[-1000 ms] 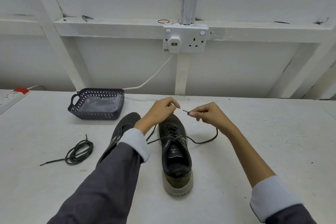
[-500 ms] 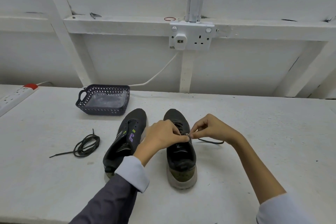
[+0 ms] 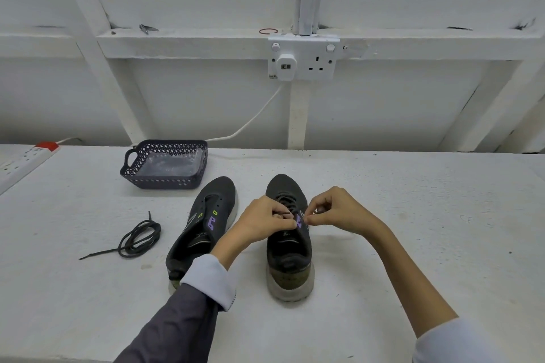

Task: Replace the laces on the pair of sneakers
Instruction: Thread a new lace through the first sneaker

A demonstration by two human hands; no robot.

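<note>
left hand (image 3: 265, 221) and right hand (image 3: 336, 212) each pinching the lace (image 3: 283, 212) | laced sneaker (image 3: 290, 256) toe points away from me | purple eyelet (image 3: 299, 220) sits between my fingertips, right hand nearer

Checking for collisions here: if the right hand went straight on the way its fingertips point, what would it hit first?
Probably the left hand. The right hand points left over the laced sneaker. Both pinch its lace, nearly touching, though depth is unclear.

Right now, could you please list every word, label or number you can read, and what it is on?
No text is legible.
White double wall socket: small corner sticker, too small.
Dark grey laced sneaker: tongue print, blurred.
Dark grey unlaced sneaker: purple marks, unreadable.
</note>
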